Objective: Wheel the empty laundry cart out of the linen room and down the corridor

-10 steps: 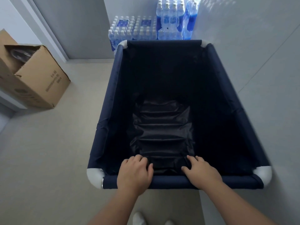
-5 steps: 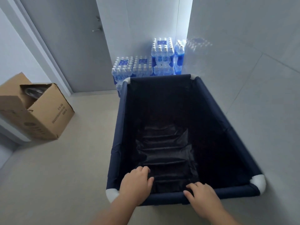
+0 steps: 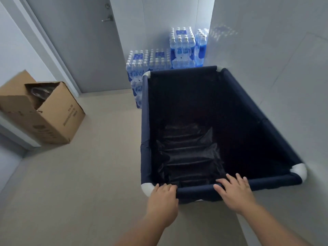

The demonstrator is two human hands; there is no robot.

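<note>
Early step, cart not yet out of the room: empty navy laundry cart (image 3: 204, 121) sits on the floor (image 3: 79, 174) with its right side along the wall (image 3: 284, 68) and its far end just short of stacked water bottle packs (image 3: 159, 63); a closed door (image 3: 85, 41) lies ahead-left and a cardboard box (image 3: 40, 112) by the left wall. Left hand (image 3: 164, 197) curls closed over the near rail by the near-left corner cap, right hand (image 3: 234, 190) lies on the same rail mid-span, fingers spread and only loosely draped, not clearly clamped. Next, by my read, firm up the right grip, then swing the cart off the wall, clear of bottles and box; way out isn't visible.
</note>
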